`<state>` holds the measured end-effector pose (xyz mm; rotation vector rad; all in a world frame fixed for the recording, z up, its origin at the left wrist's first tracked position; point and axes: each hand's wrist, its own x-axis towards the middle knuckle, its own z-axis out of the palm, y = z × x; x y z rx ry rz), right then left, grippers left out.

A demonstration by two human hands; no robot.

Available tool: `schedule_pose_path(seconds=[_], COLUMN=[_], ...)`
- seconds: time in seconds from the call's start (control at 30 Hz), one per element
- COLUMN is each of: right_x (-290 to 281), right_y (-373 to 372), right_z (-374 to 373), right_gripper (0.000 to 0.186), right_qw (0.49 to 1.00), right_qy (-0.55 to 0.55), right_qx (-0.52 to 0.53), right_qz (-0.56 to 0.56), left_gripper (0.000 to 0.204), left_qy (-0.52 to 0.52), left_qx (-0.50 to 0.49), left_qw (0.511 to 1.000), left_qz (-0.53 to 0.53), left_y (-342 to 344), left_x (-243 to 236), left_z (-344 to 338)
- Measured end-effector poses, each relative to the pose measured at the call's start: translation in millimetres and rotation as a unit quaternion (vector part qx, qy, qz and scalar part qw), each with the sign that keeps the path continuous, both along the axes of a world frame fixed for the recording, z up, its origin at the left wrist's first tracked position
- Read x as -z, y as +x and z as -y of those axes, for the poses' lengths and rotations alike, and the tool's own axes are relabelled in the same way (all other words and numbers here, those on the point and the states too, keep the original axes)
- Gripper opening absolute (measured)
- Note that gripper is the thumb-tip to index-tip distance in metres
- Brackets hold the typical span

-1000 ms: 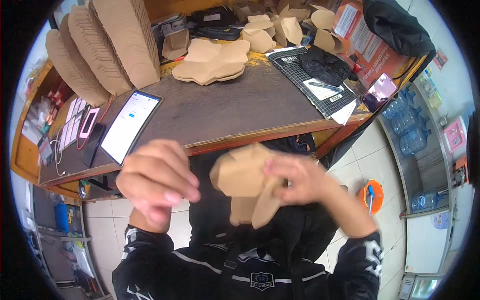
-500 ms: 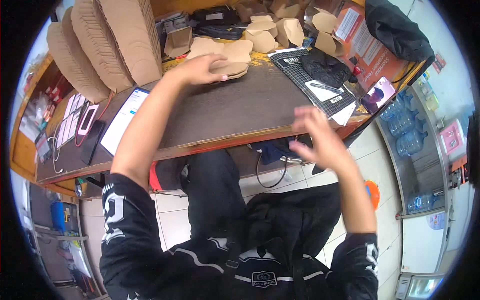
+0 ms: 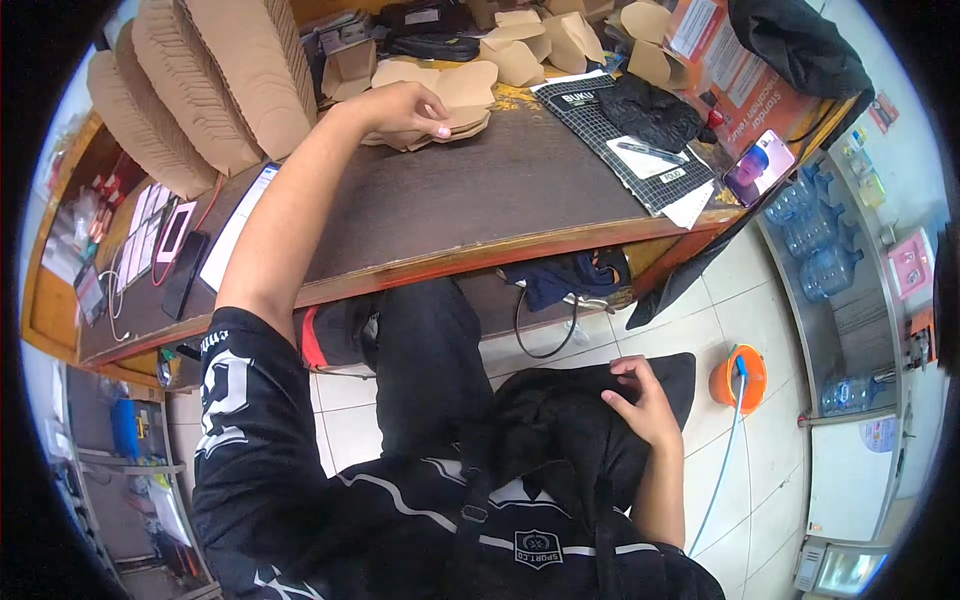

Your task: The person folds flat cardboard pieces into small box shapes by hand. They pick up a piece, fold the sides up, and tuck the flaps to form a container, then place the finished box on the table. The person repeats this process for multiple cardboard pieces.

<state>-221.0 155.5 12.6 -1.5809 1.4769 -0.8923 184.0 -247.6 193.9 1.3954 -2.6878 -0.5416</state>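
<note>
My left hand [image 3: 405,112] lies over a low stack of flat brown cardboard box blanks [image 3: 468,88] near the back of the desk. Its fingers are curled at the blanks' near edge, the thumb pointing right; the fingers' undersides are partly hidden. Down at my lap, my right hand [image 3: 648,408] rests by the black fabric [image 3: 560,410], with its fingers bent, thumb and fingers apart and nothing seen between them. Folded brown cardboard boxes [image 3: 517,55] stand behind the blanks. Tall nested stacks of brown cardboard [image 3: 245,75] rise at the left.
On the desk's right lie a black grid-patterned book [image 3: 625,165], a crumpled black cloth [image 3: 650,108] and a propped phone [image 3: 760,168]. A tablet [image 3: 235,235] and a dark phone [image 3: 186,275] lie at left. An orange bucket [image 3: 737,380] stands on the floor.
My right hand has dropped from above the desk's front edge to my lap. My left hand's fingers have curled in at the blanks, and the view has shifted slightly.
</note>
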Motion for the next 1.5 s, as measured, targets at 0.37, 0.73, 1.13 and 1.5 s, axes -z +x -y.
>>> schedule_pose_path(seconds=[0.37,0.73,1.13,1.5], right_x=[-3,-122,-121,-48], right_y=[18,52,77,58], right_z=[5,48,65,58], right_gripper=[0.037,0.047,0.010,0.019], right_qw=[0.999,0.892,0.940,0.900], right_qy=[-0.004,-0.434,-0.263,-0.416], right_qx=[-0.041,0.122,0.166,0.080], right_qz=[-0.013,0.018,0.139,-0.098], left_gripper=[0.027,0.056,0.050,0.021], left_qy=[-0.389,0.197,0.497,0.339], left_qx=[-0.090,-0.004,0.013,-0.068], left_qw=[0.909,0.706,0.559,0.726], left_qz=[-0.119,-0.680,-0.663,-0.594], left_y=[24,-86,-142,-157], left_x=[15,15,108,122], left_z=[6,-253,-278,-288])
